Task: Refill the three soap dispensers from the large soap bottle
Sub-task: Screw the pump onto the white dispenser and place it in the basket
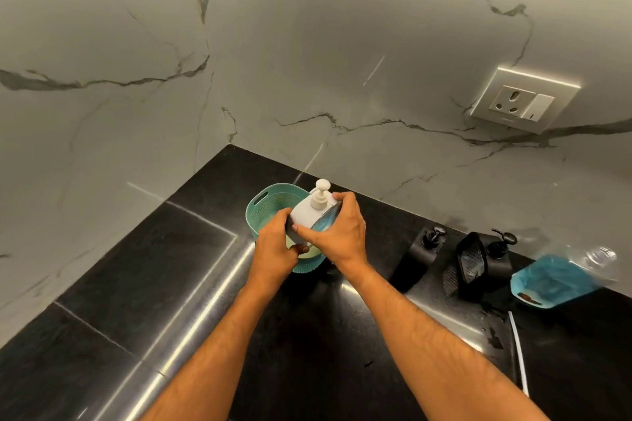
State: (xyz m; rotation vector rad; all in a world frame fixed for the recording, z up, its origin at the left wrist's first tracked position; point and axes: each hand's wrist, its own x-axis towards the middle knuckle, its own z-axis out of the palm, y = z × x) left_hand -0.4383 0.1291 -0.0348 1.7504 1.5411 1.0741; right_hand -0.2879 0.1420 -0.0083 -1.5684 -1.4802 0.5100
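A white soap dispenser (313, 210) with a white pump top is held above a teal basket (265, 207). My left hand (278, 244) grips its lower left side. My right hand (343, 231) wraps around its right side. Blue liquid shows through a clear panel under my right fingers. Two black dispensers (431, 243) (501, 251) with black pumps stand on the counter to the right. The large clear soap bottle (561, 275) holds blue liquid and lies tilted at the far right.
The black stone counter (191, 270) meets a grey marble wall in a corner behind the basket. A wall socket (525, 99) sits above the black dispensers. A black ribbed holder (470, 261) stands between them. A thin white tube (516, 349) lies near the right edge.
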